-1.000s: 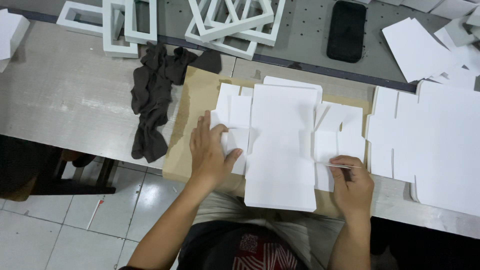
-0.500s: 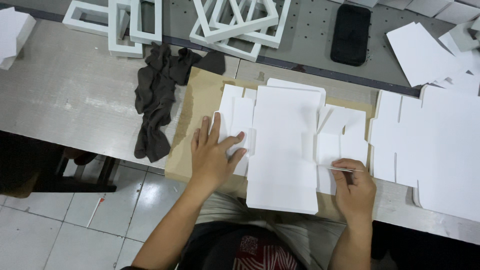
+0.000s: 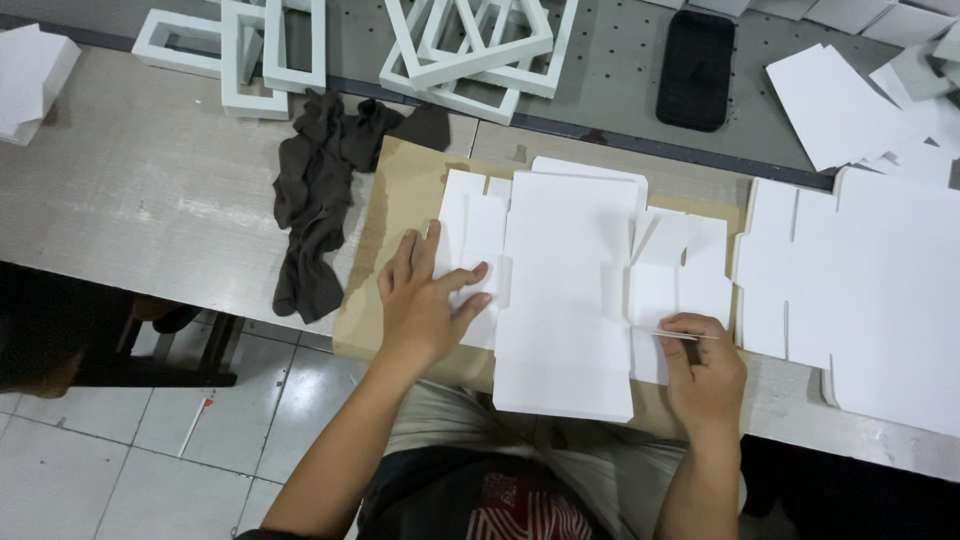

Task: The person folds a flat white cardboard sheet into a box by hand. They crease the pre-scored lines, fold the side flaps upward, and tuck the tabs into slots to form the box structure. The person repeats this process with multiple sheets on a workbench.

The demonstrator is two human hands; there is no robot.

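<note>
A flat white die-cut card blank (image 3: pixel 565 290) lies on a brown board (image 3: pixel 400 210) at the desk's (image 3: pixel 150 190) near edge. The left hand (image 3: pixel 425 300), grip released, presses its side flaps flat, seemingly to steady it. The right hand (image 3: pixel 705 370) pinches a thin strip (image 3: pixel 685 335) at the opposite flap. A crumpled dark cloth (image 3: pixel 315 200) and matte white frames (image 3: pixel 470 50) lie beyond.
</note>
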